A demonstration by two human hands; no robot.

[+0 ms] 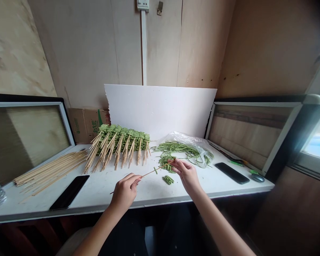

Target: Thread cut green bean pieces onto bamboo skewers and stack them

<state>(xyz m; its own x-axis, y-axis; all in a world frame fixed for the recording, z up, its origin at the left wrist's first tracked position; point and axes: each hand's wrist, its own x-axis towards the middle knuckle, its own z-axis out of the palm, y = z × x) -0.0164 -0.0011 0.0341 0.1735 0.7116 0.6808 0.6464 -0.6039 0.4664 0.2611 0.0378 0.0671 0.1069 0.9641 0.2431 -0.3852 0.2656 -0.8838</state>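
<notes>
One cut bean piece (pixel 155 170) is threaded so far, sitting about midway along the skewer (pixel 146 174). The skewer is held up off the table (pixel 101 192), slanting up to the right. The left hand (pixel 125 191) is clamped on its lower part, thumb against fingertips. The right hand (pixel 187 173) is pinched shut around the pointed end. Whether another bit of bean is caught in that pinch is too small to be made out.

For doing this well, each piece is probably best pierced square through its middle rather than near an end, so it doesn't get split. A little twist while it's pushed on should help. Fingertips are better kept beside the point, not in front of it. Each piece can then be slid down snug against the last, like on the finished stack (pixel 122 140) at the back, where everything is packed tight.

As for containers, a clear plastic bag (pixel 200 145) is lying open just behind the right hand. Long uncut beans (pixel 176 146) are spilled out of its mouth toward the left. A cardboard box (pixel 85 122) is tucked behind the stack, and what's in it can't be seen. The small heap of cut pieces (pixel 168 179) is loose on the table right by the right hand, not in anything. Same for the bare sticks (pixel 50 170) fanned out on the left.
</notes>
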